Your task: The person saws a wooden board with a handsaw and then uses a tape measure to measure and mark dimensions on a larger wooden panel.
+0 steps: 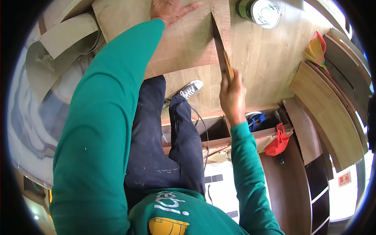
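Note:
A pale brown plywood board (182,43) fills the upper middle. My left hand (170,11) lies on it near the far edge, fingers apart. My right hand (234,92) grips a handsaw (221,47) with a wooden handle, its long dark blade lying along a straight line in the board near its right edge, with the tip toward the far side. My leg and sneaker (189,89) show below the board. Any underside support of the board is hidden.
A can (264,15) stands at the top right. A broom (315,47) and leaning panels (333,121) line the right. A red bag (276,145) and an open wooden compartment (213,127) are lower down. Sheet offcuts (62,37) lie left. A cable (205,137) runs past my leg.

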`<state>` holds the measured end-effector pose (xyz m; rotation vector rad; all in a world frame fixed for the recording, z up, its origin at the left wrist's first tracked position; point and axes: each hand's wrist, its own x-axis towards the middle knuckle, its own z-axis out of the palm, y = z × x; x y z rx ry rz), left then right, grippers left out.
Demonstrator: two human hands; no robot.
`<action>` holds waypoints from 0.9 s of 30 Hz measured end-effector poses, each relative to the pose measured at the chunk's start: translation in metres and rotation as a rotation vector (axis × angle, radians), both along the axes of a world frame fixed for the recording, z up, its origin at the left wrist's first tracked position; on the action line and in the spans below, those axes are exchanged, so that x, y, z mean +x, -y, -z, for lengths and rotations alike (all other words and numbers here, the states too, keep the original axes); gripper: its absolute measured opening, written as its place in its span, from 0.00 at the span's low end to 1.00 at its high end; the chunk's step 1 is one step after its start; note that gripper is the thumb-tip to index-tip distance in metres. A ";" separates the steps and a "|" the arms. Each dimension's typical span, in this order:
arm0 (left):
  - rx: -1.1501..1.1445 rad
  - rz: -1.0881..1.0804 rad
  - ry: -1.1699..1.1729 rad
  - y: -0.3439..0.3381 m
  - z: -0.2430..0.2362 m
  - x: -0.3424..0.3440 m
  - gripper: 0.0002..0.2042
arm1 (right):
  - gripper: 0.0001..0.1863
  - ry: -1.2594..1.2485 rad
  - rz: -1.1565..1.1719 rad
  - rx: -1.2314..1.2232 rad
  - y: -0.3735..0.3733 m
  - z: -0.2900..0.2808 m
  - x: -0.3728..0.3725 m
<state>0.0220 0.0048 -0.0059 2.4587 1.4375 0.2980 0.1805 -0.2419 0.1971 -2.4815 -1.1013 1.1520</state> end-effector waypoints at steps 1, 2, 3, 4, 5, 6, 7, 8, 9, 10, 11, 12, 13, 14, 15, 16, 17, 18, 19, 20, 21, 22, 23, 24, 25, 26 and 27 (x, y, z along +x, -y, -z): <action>-0.001 -0.001 -0.011 0.000 -0.001 0.001 0.46 | 0.14 -0.004 -0.008 0.044 -0.009 0.012 -0.001; -0.003 0.001 -0.021 -0.001 -0.002 0.001 0.46 | 0.14 -0.027 0.005 0.067 -0.010 0.010 0.001; -0.018 0.000 -0.032 0.005 -0.001 -0.002 0.46 | 0.13 -0.047 0.016 0.077 -0.008 0.002 0.002; -0.027 -0.008 -0.041 0.007 0.002 -0.004 0.46 | 0.14 -0.037 -0.011 0.000 -0.004 -0.021 0.001; -0.025 -0.023 -0.043 0.001 0.004 -0.003 0.46 | 0.15 -0.050 -0.035 -0.112 0.014 -0.049 0.003; 0.003 -0.029 -0.036 -0.004 0.003 -0.001 0.46 | 0.17 -0.067 0.011 -0.110 0.038 -0.080 0.001; 0.017 -0.038 -0.036 -0.002 0.002 -0.003 0.46 | 0.19 -0.064 0.020 -0.192 0.055 -0.119 0.002; 0.031 -0.027 -0.028 0.000 0.000 -0.001 0.46 | 0.19 -0.038 0.070 -0.287 0.073 -0.157 -0.003; 0.019 -0.026 -0.029 0.002 -0.002 -0.003 0.46 | 0.19 -0.010 -0.013 -0.283 0.088 -0.186 0.000; 0.013 -0.021 -0.030 0.002 -0.003 -0.005 0.46 | 0.18 -0.028 0.090 -0.415 0.082 -0.210 -0.003; 0.012 -0.014 -0.033 -0.001 -0.004 -0.006 0.45 | 0.18 -0.035 0.107 -0.396 0.080 -0.213 -0.003; 0.010 -0.022 -0.030 0.000 -0.004 -0.007 0.45 | 0.19 -0.022 0.034 -0.309 0.081 -0.199 0.002; 0.011 -0.020 -0.022 0.000 -0.004 -0.005 0.45 | 0.19 -0.006 -0.027 -0.217 0.081 -0.169 0.006; 0.014 -0.018 -0.015 -0.001 -0.004 -0.003 0.45 | 0.17 0.008 -0.059 -0.058 0.070 -0.125 0.006; 0.028 -0.008 -0.009 -0.002 -0.002 -0.003 0.45 | 0.16 -0.012 -0.003 -0.170 0.052 -0.079 0.005; 0.037 0.003 0.004 -0.001 0.000 -0.002 0.45 | 0.15 0.001 -0.033 -0.023 0.038 -0.031 0.004; 0.040 0.010 0.020 0.002 0.000 -0.001 0.45 | 0.14 -0.022 -0.017 0.040 0.018 0.003 0.004; 0.044 0.007 0.002 0.000 0.003 0.000 0.45 | 0.13 -0.015 0.008 0.077 -0.004 0.013 0.002; 0.040 0.000 -0.017 0.001 0.003 -0.001 0.46 | 0.13 -0.036 0.002 0.043 -0.005 0.007 0.002; 0.035 -0.003 -0.034 0.004 0.003 -0.002 0.46 | 0.13 -0.055 -0.001 0.007 -0.004 -0.001 0.001; 0.014 0.001 -0.059 0.008 0.003 0.000 0.46 | 0.13 -0.067 -0.004 -0.027 0.000 -0.010 0.003; 0.005 -0.005 -0.085 0.005 0.006 -0.002 0.46 | 0.15 -0.070 -0.006 -0.043 0.016 -0.035 0.002; -0.007 -0.014 -0.110 0.000 0.007 -0.002 0.46 | 0.17 -0.072 0.039 -0.108 0.038 -0.067 0.001; 0.010 -0.017 -0.097 0.000 0.006 -0.003 0.46 | 0.19 -0.061 0.038 -0.182 0.060 -0.100 0.004; 0.025 -0.010 -0.075 0.000 0.006 -0.001 0.46 | 0.19 -0.051 0.061 -0.236 0.074 -0.139 -0.001; 0.044 -0.023 -0.066 0.001 0.004 -0.006 0.46 | 0.20 -0.010 -0.064 -0.198 0.099 -0.168 0.004; 0.037 -0.018 -0.065 0.001 0.002 -0.006 0.46 | 0.21 -0.030 -0.011 -0.270 0.102 -0.193 0.003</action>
